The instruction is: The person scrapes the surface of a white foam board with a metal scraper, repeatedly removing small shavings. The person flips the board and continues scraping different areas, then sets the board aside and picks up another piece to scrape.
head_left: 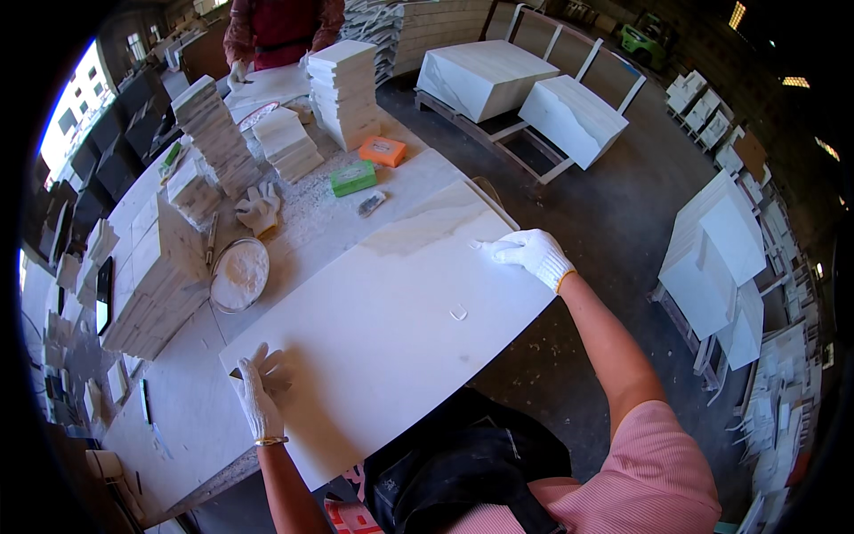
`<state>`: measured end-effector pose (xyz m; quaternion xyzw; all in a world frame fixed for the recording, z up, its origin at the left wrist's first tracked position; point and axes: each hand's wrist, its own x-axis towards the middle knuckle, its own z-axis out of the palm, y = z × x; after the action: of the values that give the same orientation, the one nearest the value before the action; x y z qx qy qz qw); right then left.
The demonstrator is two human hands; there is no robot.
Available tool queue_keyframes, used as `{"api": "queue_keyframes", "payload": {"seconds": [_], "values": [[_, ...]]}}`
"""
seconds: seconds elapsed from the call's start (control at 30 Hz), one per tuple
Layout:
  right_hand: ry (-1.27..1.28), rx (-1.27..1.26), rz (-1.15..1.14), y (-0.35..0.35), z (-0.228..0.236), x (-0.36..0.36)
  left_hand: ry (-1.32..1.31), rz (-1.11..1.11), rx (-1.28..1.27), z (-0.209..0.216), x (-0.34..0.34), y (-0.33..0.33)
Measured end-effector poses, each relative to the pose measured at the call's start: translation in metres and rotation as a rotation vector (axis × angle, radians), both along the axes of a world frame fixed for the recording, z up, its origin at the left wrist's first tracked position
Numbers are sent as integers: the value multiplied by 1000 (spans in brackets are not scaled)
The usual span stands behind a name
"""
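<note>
A large white marble slab (382, 329) with faint grey veining lies slantwise across the worktable in front of me. My left hand (259, 400), in a white knit glove, rests at the slab's left edge, its fingers stretched and apart. A small dark patch shows beside those fingers; I cannot tell what it is. Near the slab's far right edge, my gloved right hand (534, 255) has its fingers bent together and touching the surface. A small white smear lies at its fingertips; whatever the fingers hold is hidden. A curved white mark (458, 312) is on the slab.
Stacks of stone strips (342, 93) stand on the worktable (191, 445), near a green box (353, 178), an orange box (382, 150), a loose glove (259, 209) and a round dish of white material (240, 274). Across the table stands a person (283, 31). Stone blocks (485, 78) sit on pallets at right.
</note>
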<state>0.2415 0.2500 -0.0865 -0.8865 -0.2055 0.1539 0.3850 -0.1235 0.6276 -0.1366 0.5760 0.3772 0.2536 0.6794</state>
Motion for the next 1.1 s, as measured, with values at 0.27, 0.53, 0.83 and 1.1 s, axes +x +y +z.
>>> {"api": "queue_keyframes", "payload": {"seconds": [0.27,0.53,0.83,1.1], "values": [[-27,-5,5,0,0,1,-11,-20,-47,-5,-3,4],[-21,-8,15,0,2,0,-14,2,-17,-2,-1,1],[-40,-14,25,2,2,1,-10,-21,-22,-5,-2,4],[-33,11,30,4,4,0,-29,4,-27,-2,0,1]]}}
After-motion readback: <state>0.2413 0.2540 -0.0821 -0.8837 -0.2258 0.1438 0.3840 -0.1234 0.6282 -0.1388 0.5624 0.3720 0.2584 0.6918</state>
